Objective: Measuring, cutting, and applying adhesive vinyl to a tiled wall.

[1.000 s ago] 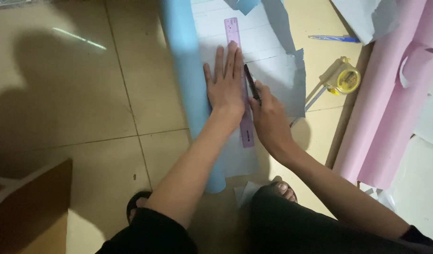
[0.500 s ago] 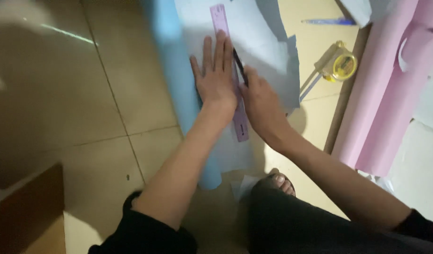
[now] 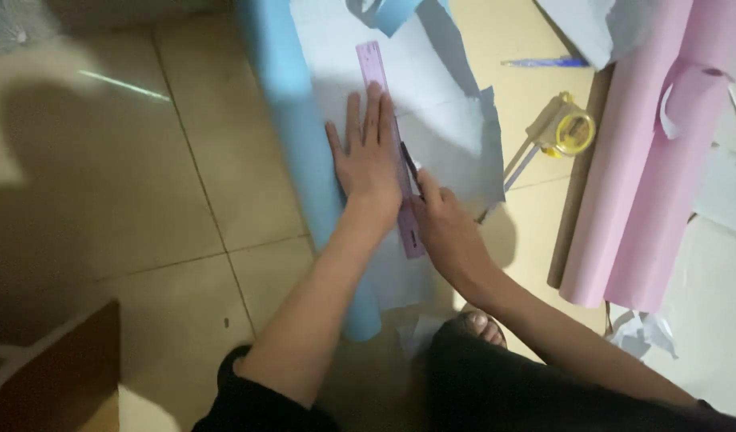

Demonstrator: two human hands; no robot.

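My left hand (image 3: 371, 160) is flat on the pale blue paper sheet (image 3: 440, 112), fingers stretched out and slightly apart, palm pressing down on the pink ruler (image 3: 388, 136). The ruler is a long translucent strip, running up and away from me across the sheet, its lower end poking out below my wrist.

My right hand (image 3: 444, 228) sits just beside the ruler's right edge, fingers closed around a thin dark tool (image 3: 410, 166). It might be a pen or a small knife; the view is too dim for me to tell. Its tip touches the sheet right against the ruler.

The sheet lies on the tiled floor (image 3: 144, 208), unrolled from a light blue roll (image 3: 300, 152) that runs along my left hand's side. The sheet's right edge is ragged.

Off to the right, well apart from my hands, a yellow tape dispenser (image 3: 566, 130) rests on the floor. Beyond it lie two pink paper rolls (image 3: 648, 160), side by side and touching. A blue pen (image 3: 548, 62) lies near the top, between the sheet and the pink rolls. My bare toes (image 3: 478, 324) show below my right wrist.
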